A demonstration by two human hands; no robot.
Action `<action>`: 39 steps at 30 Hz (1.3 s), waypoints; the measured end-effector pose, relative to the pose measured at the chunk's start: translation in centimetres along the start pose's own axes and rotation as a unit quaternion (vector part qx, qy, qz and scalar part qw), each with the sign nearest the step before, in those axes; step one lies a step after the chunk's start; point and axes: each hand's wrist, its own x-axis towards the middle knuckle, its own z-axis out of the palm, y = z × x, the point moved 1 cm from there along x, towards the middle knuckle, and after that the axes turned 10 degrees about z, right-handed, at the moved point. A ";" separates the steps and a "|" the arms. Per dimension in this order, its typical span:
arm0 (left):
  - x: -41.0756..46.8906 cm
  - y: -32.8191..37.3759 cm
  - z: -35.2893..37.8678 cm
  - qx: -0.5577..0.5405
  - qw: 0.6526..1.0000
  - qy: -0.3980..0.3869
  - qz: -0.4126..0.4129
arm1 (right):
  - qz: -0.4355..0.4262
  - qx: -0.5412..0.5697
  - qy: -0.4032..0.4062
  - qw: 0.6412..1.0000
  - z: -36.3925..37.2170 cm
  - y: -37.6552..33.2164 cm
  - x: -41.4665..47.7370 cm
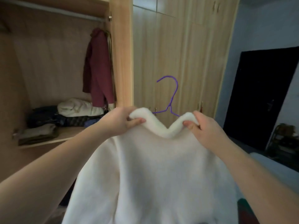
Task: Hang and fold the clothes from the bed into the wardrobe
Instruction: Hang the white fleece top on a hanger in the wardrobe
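- Wardrobe point(123, 62): open bay on the left, closed doors dead ahead. Load held in front of the doors, not the bay. Needs a sideways swing, so risk of clipping the partition with hook or sleeve.
- Sweater point(153, 167): off the bed, up in the air between both hands, body hanging down toward the camera, not yet in the wardrobe. Looks thick and soft. Likely to sag off one side on an uneven release of the collar.
- Coat point(97, 70): hanging at the right end of the bay, close against the partition. Risk of tangling with it if aiming for the near end.
- Pile point(77, 110): folded stuff on the shelf just below the coat. Risk of hem dragging across and knocking the top item off.
- Rail point(56, 11): high up, well above the hook. Needs a lift, probably with one hand off the collar to take the hook. Worst moment for a slip.
- Left hand point(119, 122): pinching the left side of the rolled collar, thumb underneath.
- Right hand point(205, 128): same pinch on the right side.
- Hanger point(170, 106): only hook and neck showing, above the collar dip between the hands. Arms hidden behind the collar, so cannot tell if seated in both shoulders. Held only through the cloth, if at all. Free to tilt or drop through.
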 end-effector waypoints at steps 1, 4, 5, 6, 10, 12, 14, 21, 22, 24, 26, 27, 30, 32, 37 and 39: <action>-0.5 -1.2 -0.8 -0.013 1.000 0.023 0.001 | -0.003 0.012 -0.003 1.000 0.5 -0.4 0.4; -2.1 -4.2 -3.1 -0.005 0.998 0.059 -0.006 | -0.014 0.024 -0.004 1.000 2.4 -1.7 1.8; -2.5 -5.2 -3.9 0.010 0.998 0.061 -0.014 | -0.021 0.027 -0.010 0.999 3.3 -2.5 2.3; -2.9 -6.2 -4.5 0.027 0.998 0.061 -0.024 | -0.026 0.029 -0.017 0.999 4.4 -3.3 2.9; -4.3 -11.9 -7.3 0.109 0.990 0.063 -0.070 | -0.055 0.024 -0.037 0.997 10.3 -8.1 5.9; -5.1 -15.5 -9.0 0.120 0.985 0.086 -0.088 | -0.071 0.029 -0.044 0.996 13.3 -10.7 8.0; -5.8 -19.0 -10.7 0.108 0.984 0.102 -0.102 | -0.093 0.003 -0.052 0.994 16.4 -13.2 10.2; -5.4 -32.7 -16.2 0.126 0.971 0.120 -0.166 | -0.138 -0.102 0.032 0.985 26.8 -23.7 18.7; -5.0 -34.7 -16.8 0.138 0.968 0.126 -0.169 | -0.138 -0.093 0.043 0.985 28.2 -24.9 19.9; -4.4 -38.2 -17.5 0.150 0.965 0.139 -0.163 | -0.138 -0.082 0.064 0.985 30.7 -26.8 22.1; -3.9 -41.2 -17.9 0.159 0.963 0.143 -0.165 | -0.144 -0.071 0.084 0.983 33.2 -28.3 24.0; -3.7 -42.6 -18.0 0.155 0.962 0.145 -0.170 | -0.150 -0.068 0.094 0.982 34.3 -28.8 25.0; -2.6 -47.0 -18.4 0.109 0.963 0.154 -0.193 | -0.157 -0.063 0.083 0.982 37.8 -30.5 28.5; -1.6 -50.0 -18.7 0.088 0.963 0.156 -0.203 | -0.156 -0.053 0.065 0.984 40.3 -31.6 31.2; 1.5 -57.6 -18.0 0.084 0.955 0.184 -0.215 | -0.169 -0.040 0.046 0.984 46.4 -33.4 37.8; 3.3 -60.7 -17.5 0.082 0.952 0.201 -0.215 | -0.182 -0.038 0.043 0.982 48.7 -33.5 40.9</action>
